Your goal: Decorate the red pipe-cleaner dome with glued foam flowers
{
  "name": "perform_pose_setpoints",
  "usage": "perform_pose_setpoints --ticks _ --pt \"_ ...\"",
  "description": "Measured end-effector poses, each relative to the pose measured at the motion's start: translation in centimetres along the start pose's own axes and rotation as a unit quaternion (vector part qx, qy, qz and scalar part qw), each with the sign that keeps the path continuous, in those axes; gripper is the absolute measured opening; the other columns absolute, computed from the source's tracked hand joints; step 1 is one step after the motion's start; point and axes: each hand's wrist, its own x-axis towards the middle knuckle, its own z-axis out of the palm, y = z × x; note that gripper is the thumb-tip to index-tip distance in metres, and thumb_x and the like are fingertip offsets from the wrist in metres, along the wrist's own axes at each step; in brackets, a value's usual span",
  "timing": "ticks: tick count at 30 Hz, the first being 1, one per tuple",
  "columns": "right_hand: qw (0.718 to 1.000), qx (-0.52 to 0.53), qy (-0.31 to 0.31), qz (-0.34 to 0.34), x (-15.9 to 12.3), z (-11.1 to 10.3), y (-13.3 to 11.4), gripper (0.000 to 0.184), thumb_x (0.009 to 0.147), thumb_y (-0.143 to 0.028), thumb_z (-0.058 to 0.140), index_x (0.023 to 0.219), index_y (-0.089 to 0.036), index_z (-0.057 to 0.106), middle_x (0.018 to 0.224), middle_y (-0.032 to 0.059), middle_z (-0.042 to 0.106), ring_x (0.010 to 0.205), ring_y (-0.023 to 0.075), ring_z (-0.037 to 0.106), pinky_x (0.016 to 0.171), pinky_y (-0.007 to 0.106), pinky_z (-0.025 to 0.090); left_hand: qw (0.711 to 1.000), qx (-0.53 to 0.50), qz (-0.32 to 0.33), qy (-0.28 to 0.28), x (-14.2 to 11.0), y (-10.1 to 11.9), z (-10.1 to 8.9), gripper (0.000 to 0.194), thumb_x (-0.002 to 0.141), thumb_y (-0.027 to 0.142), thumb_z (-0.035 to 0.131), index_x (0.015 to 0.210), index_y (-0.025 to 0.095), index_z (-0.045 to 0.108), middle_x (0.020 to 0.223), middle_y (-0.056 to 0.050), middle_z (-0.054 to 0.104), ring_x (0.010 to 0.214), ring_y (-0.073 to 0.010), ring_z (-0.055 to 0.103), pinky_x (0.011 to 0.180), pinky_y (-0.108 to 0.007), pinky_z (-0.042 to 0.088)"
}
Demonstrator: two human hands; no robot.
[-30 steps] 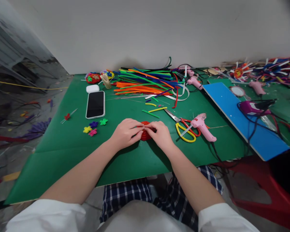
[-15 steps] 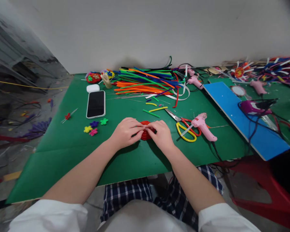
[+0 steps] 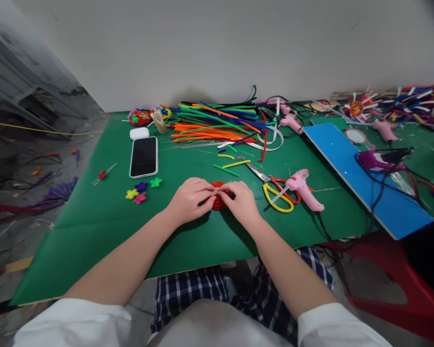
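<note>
A round red coil (image 3: pixel 218 204), seemingly wound from pipe cleaner, lies on the green tabletop between my hands. My left hand (image 3: pixel 192 200) pinches at its left side, thumb and fingers meeting near the middle of the disc. From the right, my right hand (image 3: pixel 239 198) pinches at the same spot, its fingertips nearly touching the left ones. The fingers cover much of the disc, and whatever small piece may sit between the tips cannot be made out. To the right lie scissors (image 3: pixel 278 198) with one yellow and one red handle, beside a pink glue gun (image 3: pixel 304 190).
Bundled pipe cleaners (image 3: pixel 217 120) lie at the back by the wall. On the left are a phone (image 3: pixel 143 157), a white case (image 3: pixel 139 133) and several small flowers (image 3: pixel 141 186). A blue board (image 3: pixel 361 173) carrying a purple tool (image 3: pixel 381 160) and cords slants across the right.
Both hands stay at the red coil with almost the same pinch. The view has shifted very slightly; nothing on the table has visibly moved.
</note>
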Motion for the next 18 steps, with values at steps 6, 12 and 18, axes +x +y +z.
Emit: perform_pose_setpoints --ticks 6,12,18 --pt "0.999 0.034 0.000 0.042 0.16 0.06 -0.14 0.007 0.078 -0.024 0.056 0.079 -0.022 0.062 0.076 0.0004 0.065 0.073 0.0161 0.051 0.071 0.030 0.040 1.000 -0.014 0.000 -0.005 -0.09 -0.25 -0.07 0.016 0.077 0.018 0.053 0.084 0.018 0.067 0.094 -0.005 0.069 0.087 -0.0183 0.061 0.083 -0.038 0.046" --pt "0.996 0.053 0.003 0.066 0.31 0.31 -0.11 0.007 0.077 -0.025 0.057 0.077 -0.022 0.063 0.067 -0.0003 0.061 0.068 0.0151 0.050 0.067 0.029 0.040 0.998 -0.054 -0.027 0.004 0.38 0.03 -0.16 0.018 0.079 0.020 0.050 0.078 0.019 0.068 0.086 -0.005 0.071 0.080 -0.0168 0.062 0.078 -0.036 0.049" --pt "0.997 0.060 0.003 0.055 0.48 0.37 0.08 0.006 0.076 -0.023 0.058 0.074 -0.022 0.063 0.064 -0.0008 0.058 0.066 0.0148 0.049 0.065 0.028 0.039 0.996 -0.074 -0.038 0.012 0.76 0.04 -0.19 0.021 0.081 0.020 0.049 0.075 0.019 0.069 0.082 -0.004 0.071 0.076 -0.0159 0.063 0.075 -0.034 0.050"
